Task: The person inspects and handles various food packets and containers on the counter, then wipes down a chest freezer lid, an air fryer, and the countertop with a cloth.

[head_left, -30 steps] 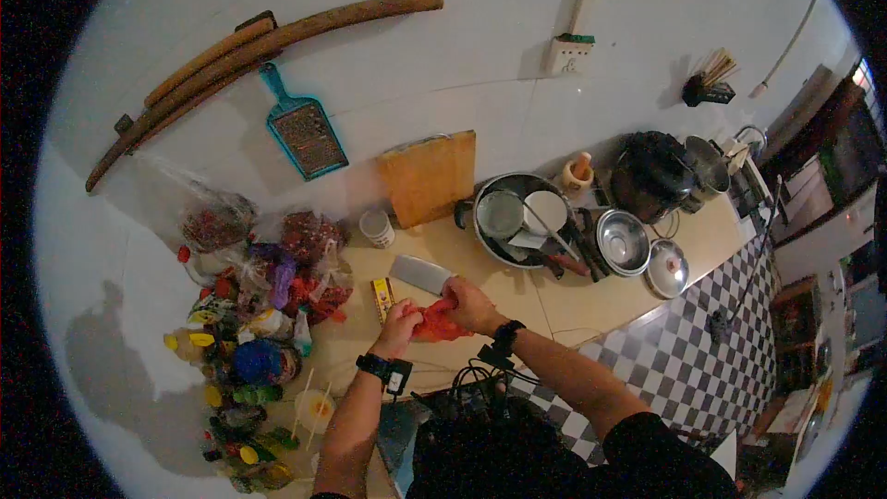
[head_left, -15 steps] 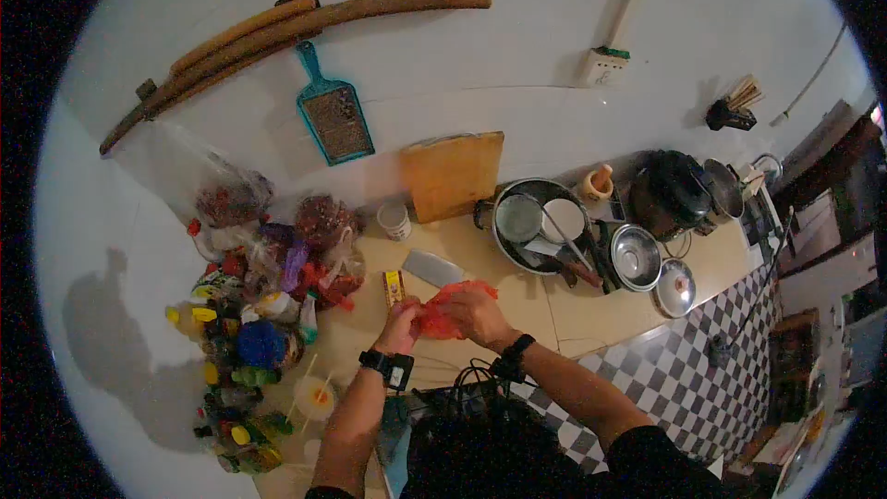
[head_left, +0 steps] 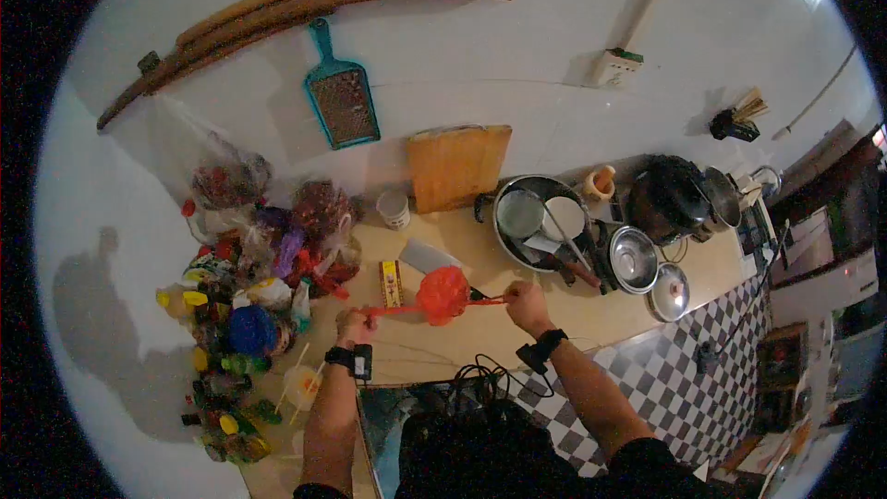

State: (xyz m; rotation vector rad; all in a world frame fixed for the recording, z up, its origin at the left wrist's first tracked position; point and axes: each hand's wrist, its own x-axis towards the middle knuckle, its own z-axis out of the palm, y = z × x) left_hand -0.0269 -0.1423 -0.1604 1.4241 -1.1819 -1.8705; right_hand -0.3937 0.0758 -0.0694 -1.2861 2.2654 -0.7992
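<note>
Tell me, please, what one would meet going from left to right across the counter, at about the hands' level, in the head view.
Blue-topped container → left hand → yellow box → red plastic bag, its middle → right hand → metal bowl → metal lid.

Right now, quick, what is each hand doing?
Left hand: closed, gripping one end of the red plastic bag.
Right hand: closed, gripping the bag's other end, pulled out to the opposite side.
</note>
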